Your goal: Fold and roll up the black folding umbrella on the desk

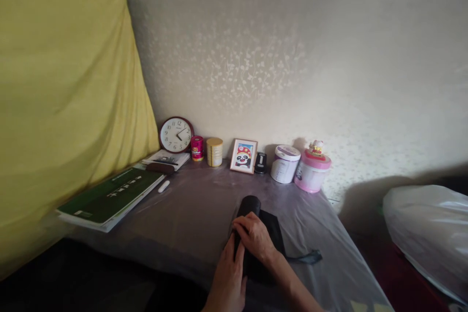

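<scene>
Left hand (231, 268) and right hand (257, 238), fingers gripping the black roll (250, 204) over the table (190, 214): wrapping step in hand, it seems, and the next move calls for a snug hold!

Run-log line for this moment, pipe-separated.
left hand: on black roll | right hand: on black roll, near left hand | table: under roll | dark strip: right of roll

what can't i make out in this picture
- Head view: the middle of the black roll, hidden by the right grip.
- Head view: the far end of the white plastic bundle, cut off by the right edge.
- Head view: the print on the yellow tin, too small to read.
</scene>
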